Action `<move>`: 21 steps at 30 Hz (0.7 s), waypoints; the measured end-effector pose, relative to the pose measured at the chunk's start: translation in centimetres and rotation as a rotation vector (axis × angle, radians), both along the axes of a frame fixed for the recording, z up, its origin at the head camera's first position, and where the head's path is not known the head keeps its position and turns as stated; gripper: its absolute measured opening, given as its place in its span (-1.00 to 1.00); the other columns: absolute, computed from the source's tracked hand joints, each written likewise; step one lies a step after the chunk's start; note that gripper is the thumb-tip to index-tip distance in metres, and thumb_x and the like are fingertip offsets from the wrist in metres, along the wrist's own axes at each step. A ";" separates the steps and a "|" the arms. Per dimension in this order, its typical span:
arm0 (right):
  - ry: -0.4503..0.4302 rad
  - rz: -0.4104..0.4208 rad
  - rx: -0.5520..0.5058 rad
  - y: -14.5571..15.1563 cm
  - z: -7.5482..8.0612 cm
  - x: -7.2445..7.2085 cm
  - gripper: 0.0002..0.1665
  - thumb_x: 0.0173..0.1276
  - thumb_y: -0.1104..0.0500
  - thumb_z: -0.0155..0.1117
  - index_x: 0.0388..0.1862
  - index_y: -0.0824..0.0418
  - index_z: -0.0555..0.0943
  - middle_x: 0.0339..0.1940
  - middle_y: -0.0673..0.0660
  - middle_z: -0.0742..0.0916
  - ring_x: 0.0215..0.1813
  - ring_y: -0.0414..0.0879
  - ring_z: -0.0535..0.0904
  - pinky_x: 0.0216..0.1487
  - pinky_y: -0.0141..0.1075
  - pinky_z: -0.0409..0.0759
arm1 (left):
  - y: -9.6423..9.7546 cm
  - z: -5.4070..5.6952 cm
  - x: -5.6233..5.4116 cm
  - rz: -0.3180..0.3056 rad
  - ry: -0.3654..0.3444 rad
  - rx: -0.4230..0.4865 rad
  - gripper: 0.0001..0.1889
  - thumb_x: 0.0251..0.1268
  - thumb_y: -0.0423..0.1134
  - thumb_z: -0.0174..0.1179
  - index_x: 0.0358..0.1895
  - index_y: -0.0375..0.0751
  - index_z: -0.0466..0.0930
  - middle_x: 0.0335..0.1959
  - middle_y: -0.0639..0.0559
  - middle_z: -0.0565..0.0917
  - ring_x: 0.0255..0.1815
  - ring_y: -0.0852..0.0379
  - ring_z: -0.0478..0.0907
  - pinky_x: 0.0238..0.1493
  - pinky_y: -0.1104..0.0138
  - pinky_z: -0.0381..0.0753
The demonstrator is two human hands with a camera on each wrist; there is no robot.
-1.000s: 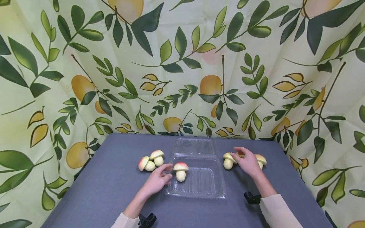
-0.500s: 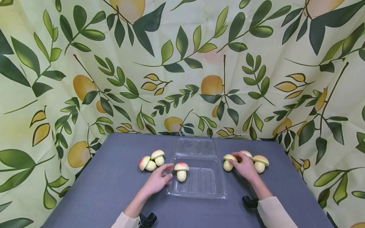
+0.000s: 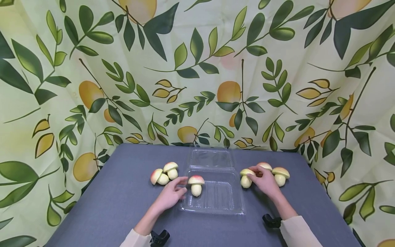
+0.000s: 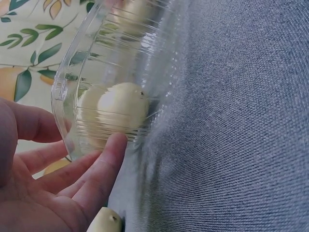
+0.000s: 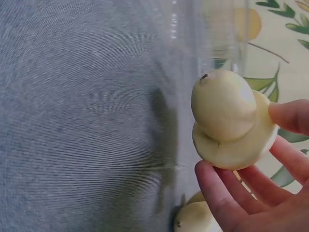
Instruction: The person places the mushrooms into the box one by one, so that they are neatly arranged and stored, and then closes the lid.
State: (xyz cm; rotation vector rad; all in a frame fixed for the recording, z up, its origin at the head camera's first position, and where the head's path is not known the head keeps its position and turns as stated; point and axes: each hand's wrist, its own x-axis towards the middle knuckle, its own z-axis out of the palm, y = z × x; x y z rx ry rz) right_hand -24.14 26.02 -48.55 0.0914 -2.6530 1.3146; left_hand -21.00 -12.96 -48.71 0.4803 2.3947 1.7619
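Note:
In the head view, my right hand (image 3: 266, 180) pinches a toy mushroom (image 3: 246, 183) by its cap, right of a clear plastic clamshell box (image 3: 237, 200). The right wrist view shows thumb and fingers on the rim of this mushroom's cap (image 5: 241, 152), with a shadow on the cloth beside it. My left hand (image 3: 170, 195) lies at the box's left side, its fingers loosely extended; in the left wrist view the fingertips (image 4: 116, 142) touch the clear wall. Inside the box, at its left, lies another mushroom (image 3: 196, 189) with a reddish cap.
Two mushrooms lie left of the box, one nearer (image 3: 159, 177) and one farther (image 3: 170, 170). Beyond the right hand are two more, a partly hidden one (image 3: 264, 166) and a fully visible one (image 3: 280, 176). The lid (image 3: 211, 158) lies open toward the leaf-print curtain (image 3: 197, 85). Grey cloth (image 3: 117, 199) covers the table.
My right hand has come down among the right-hand mushrooms, taken one by its cap and shifted it slightly toward the box. My left hand stays at the box's side.

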 end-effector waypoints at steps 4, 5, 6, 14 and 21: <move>0.004 0.005 -0.052 0.0 0.8 0.6 -0.60 0.41 0.18 0.39 0.11 0.41 0.66 -0.01 0.29 0.72 0.02 0.13 0.63 -0.08 -0.36 0.59 | 0.0 0.0 0.0 0.002 0.002 -0.012 -0.52 0.42 -0.46 0.14 0.37 -0.48 0.40 0.16 -0.44 0.55 -0.11 -0.23 0.69 -0.23 0.20 0.78; 0.005 0.002 -0.059 0.0 1.1 0.8 -0.59 0.41 0.17 0.39 0.12 0.41 0.65 0.00 0.29 0.71 0.02 0.13 0.63 -0.09 -0.37 0.59 | 0.1 0.0 0.0 0.003 0.001 -0.010 -0.52 0.42 -0.46 0.13 0.37 -0.48 0.39 0.16 -0.45 0.55 -0.11 -0.24 0.69 -0.23 0.17 0.78; 0.011 0.001 -0.063 0.0 1.3 1.0 -0.60 0.41 0.17 0.38 0.12 0.41 0.65 0.00 0.29 0.71 0.02 0.13 0.63 -0.08 -0.37 0.59 | 0.1 -0.1 0.0 0.004 0.001 -0.010 -0.52 0.41 -0.47 0.13 0.37 -0.48 0.40 0.15 -0.45 0.55 -0.11 -0.24 0.69 -0.23 0.17 0.78; 0.035 0.017 -0.043 -0.4 3.6 1.9 -0.54 0.45 0.06 0.35 0.19 0.33 0.62 0.15 0.30 0.66 0.12 0.18 0.61 -0.03 -0.26 0.62 | 0.0 -0.2 -0.2 0.010 0.017 -0.047 -0.53 0.42 -0.48 0.10 0.37 -0.46 0.40 0.15 -0.46 0.55 -0.11 -0.25 0.69 -0.23 0.20 0.77; 0.123 0.083 -0.051 -2.2 5.2 2.4 -0.59 0.44 0.11 0.36 0.16 0.30 0.66 0.09 0.24 0.72 0.07 0.12 0.64 0.04 -0.07 0.62 | 0.1 -0.1 0.0 0.017 0.013 -0.033 -0.52 0.40 -0.47 0.13 0.36 -0.47 0.41 0.14 -0.44 0.57 -0.14 -0.22 0.69 -0.25 0.21 0.77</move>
